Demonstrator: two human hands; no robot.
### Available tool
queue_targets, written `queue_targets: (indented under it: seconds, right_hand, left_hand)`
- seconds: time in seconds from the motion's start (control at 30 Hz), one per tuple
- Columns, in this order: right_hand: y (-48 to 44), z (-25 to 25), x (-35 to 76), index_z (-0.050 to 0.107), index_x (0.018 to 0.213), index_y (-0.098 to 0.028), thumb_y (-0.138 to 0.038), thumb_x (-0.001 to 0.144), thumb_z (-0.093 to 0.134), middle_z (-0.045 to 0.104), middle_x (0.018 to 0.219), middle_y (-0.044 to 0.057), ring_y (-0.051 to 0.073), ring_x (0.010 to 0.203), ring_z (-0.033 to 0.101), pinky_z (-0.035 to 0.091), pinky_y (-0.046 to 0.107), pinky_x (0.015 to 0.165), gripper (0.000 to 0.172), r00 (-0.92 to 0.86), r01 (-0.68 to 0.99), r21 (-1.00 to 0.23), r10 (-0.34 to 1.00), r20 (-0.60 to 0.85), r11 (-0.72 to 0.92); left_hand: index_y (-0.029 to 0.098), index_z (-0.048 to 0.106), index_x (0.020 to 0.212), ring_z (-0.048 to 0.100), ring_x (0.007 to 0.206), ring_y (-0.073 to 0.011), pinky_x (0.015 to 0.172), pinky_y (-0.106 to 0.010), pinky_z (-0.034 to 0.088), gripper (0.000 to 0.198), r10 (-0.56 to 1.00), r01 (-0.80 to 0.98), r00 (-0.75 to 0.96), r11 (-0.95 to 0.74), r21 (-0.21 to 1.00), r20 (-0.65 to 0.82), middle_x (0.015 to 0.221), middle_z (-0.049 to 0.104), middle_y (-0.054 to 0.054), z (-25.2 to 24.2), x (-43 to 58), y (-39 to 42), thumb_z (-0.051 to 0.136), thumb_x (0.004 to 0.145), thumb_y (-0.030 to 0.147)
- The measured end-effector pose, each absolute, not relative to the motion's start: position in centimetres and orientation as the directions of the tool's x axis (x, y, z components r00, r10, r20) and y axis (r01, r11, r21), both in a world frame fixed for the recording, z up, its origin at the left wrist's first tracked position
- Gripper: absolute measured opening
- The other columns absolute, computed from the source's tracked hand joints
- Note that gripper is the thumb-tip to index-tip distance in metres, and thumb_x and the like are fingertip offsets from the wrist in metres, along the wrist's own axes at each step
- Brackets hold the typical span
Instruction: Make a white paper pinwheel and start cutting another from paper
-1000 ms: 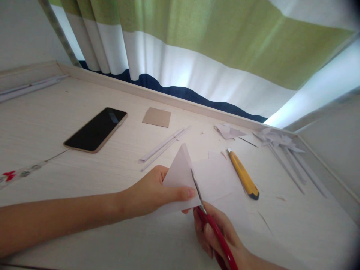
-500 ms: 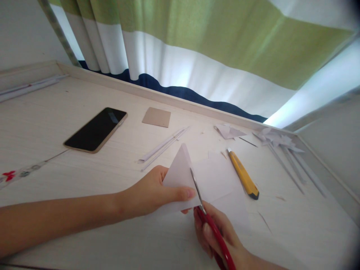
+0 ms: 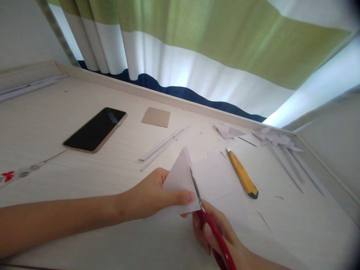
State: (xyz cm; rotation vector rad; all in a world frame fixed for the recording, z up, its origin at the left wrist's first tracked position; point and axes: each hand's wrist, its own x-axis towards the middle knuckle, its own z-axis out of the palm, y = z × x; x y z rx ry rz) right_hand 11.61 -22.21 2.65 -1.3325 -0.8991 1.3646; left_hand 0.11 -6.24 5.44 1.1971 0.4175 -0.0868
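Observation:
A folded white paper triangle [image 3: 180, 176] points away from me, pinched between the thumb and fingers of my left hand [image 3: 163, 193]. My right hand [image 3: 219, 228] is wrapped round the red handles of a pair of scissors [image 3: 215, 230]. The metal blades lie along the paper's right edge, close to my left thumb; whether they are apart around the paper I cannot tell. Beneath and to the right, white paper sheets [image 3: 222, 180] lie on the table. A yellow utility knife [image 3: 242, 173] rests just right of those sheets.
A black-screened phone [image 3: 95, 130] with a beaded strap lies at left. Behind are a beige card square [image 3: 156, 117] and thin rolled paper sticks [image 3: 163, 147]. Folded paper pieces [image 3: 278, 140] with sticks sit at the back right. A raised table rim [image 3: 157, 93] runs below the curtain.
Both hands, with the paper and scissors, have shifted very slightly toward me. The grips look the same, and the things on the table have stayed where they were.

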Motion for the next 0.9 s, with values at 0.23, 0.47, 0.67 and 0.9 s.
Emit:
queue_targets:
  seconds: [0.23,0.47,0.67,0.9]
  right_hand:
    - [-22.2,2.1,11.7,0.049,0.08,-0.019,-0.052,0.076,0.046,0.041,0.067,-0.001,0.01,0.059,0.038,0.034,0.023,0.055,0.033,0.108,-0.113,-0.964,0.962,-0.252,-0.24]
    - [-22.8,1.5,11.1,0.049,0.085,-0.021,-0.057,0.074,0.044,0.045,0.071,0.001,0.011,0.061,0.039,0.033,0.024,0.055,0.038,0.192,-0.128,-0.954,0.937,-0.291,-0.27]
    - [-22.2,2.0,11.5,0.048,0.079,-0.02,-0.056,0.075,0.045,0.039,0.065,-0.001,0.01,0.058,0.035,0.032,0.024,0.054,0.036,0.107,-0.074,-0.968,0.963,-0.246,-0.239]
    - [-22.2,2.4,11.0,0.05,0.077,-0.02,-0.054,0.075,0.045,0.037,0.065,-0.001,0.01,0.059,0.034,0.03,0.025,0.055,0.035,0.212,-0.114,-0.963,0.941,-0.264,-0.245]
  left_hand:
    - [0.011,0.062,0.065,0.051,0.054,-0.0096,0.05,-0.018,0.039,0.025,0.164,0.302,0.909,0.375,0.877,-0.383,0.061,0.06,-0.001,5.2,0.0,-6.2,0.062,0.069,0.035]
    - [0.011,0.061,0.062,0.05,0.054,-0.009,0.05,-0.017,0.039,0.021,0.132,0.308,0.915,0.379,0.872,-0.381,0.061,0.059,-0.001,5.8,0.0,-6.2,0.06,0.071,0.03]
    - [0.012,0.06,0.061,0.049,0.052,-0.0068,0.048,-0.015,0.036,0.022,0.15,0.276,0.924,0.376,0.885,-0.352,0.06,0.058,0.001,5.4,0.0,-6.4,0.059,0.072,0.03]
    - [0.011,0.06,0.063,0.049,0.053,-0.0067,0.049,-0.015,0.037,0.02,0.123,0.297,0.923,0.377,0.877,-0.366,0.061,0.058,0.001,5.7,0.0,-6.3,0.059,0.073,0.029]
